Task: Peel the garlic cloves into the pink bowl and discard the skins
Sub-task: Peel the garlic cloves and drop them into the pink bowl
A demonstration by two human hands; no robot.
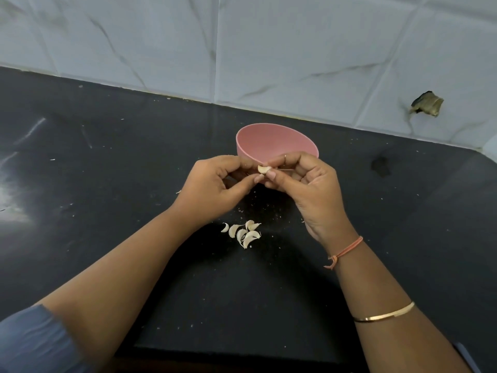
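Below the hands, loose garlic cloves (243, 233) heaped on black table (107, 162). Left hand (215, 184) and right hand (309, 189) both pinching one garlic clove (264, 169), just before pink bowl (274, 141).

Dark countertop (107, 170), marbled wall tiles (269, 49)

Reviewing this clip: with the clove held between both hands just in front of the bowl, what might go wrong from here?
The clove, pinched by the left hand and right hand short of the pink bowl, may slip onto the black counter. Skin flakes might drop among the garlic pile below.
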